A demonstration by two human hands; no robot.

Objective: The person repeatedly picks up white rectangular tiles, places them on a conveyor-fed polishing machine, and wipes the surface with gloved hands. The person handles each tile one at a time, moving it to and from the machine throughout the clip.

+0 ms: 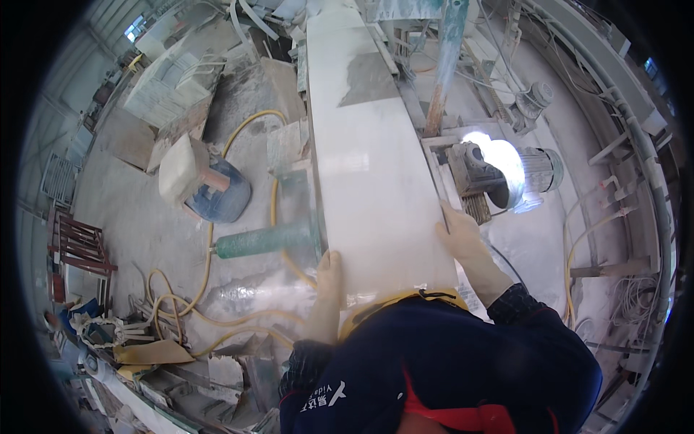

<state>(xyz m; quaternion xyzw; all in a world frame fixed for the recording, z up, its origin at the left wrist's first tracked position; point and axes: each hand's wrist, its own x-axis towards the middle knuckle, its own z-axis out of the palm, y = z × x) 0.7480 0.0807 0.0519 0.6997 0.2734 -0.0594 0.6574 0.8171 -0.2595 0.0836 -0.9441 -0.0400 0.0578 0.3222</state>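
Note:
A long, smooth white slab (383, 202) stretches away from my waist on a raised, narrow bed. My left hand (330, 273), in a pale cream glove, grips its left edge near my body. A little farther along, my right hand (461, 233), gloved the same way, is closed on the right edge with the thumb toward the top. The undersides of the edges and the fingers there are hidden. Light reflects off the near part of the slab. Beyond it lies a grey patch (369, 78) on the white surface.
Right of the bed sits a motor with a gearbox (473, 170); behind it rises a rusty post (444, 69). At left are a green cylinder (264, 243), a blue drum (223, 197) and a yellow hose (206, 271) looping over the floor. Broken slabs (228, 376) lie at lower left.

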